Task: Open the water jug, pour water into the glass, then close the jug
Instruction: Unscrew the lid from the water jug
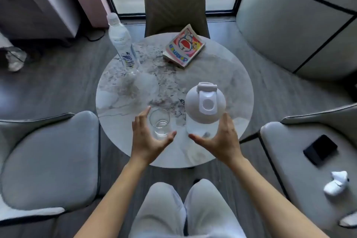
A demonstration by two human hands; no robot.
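A clear water jug (201,127) with a white flip lid (205,102) stands upright on the near right of the round marble table (228,75); the lid's cap lies flat and looks closed. An empty clear glass (160,123) stands just left of it. My left hand (148,139) is open and cupped around the glass's left side, thumb near its base, not clearly touching. My right hand (222,139) is open beside the jug's lower right, fingers spread, thumb reaching under the jug's front.
A tall plastic water bottle (120,40) stands at the table's far left, a comic book (184,46) at the far middle. Grey chairs flank the table; the right one holds a black phone (319,149) and a white object (337,182).
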